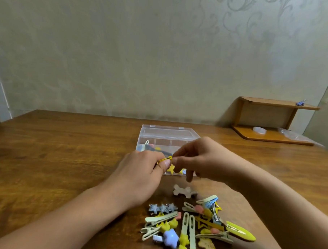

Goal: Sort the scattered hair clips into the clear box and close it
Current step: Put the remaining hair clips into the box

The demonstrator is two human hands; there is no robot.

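A thin yellow hair clip [164, 159] is pinched between both hands just above the near edge of the clear box [166, 141]. My left hand [140, 178] holds its near end and my right hand [201, 160] pinches its far end. The box stands open with its lid [168, 131] laid back, and a few clips lie in its left compartment [151, 147] and near front. A heap of several scattered clips [196, 225] lies on the table before me, with a white bone-shaped clip [183, 190] apart from it.
The wooden table [64, 157] runs back to a papered wall. A small wooden shelf [272, 119] stands at the back right, with a clear round thing and plastic wrap on its base and a purple clip on top.
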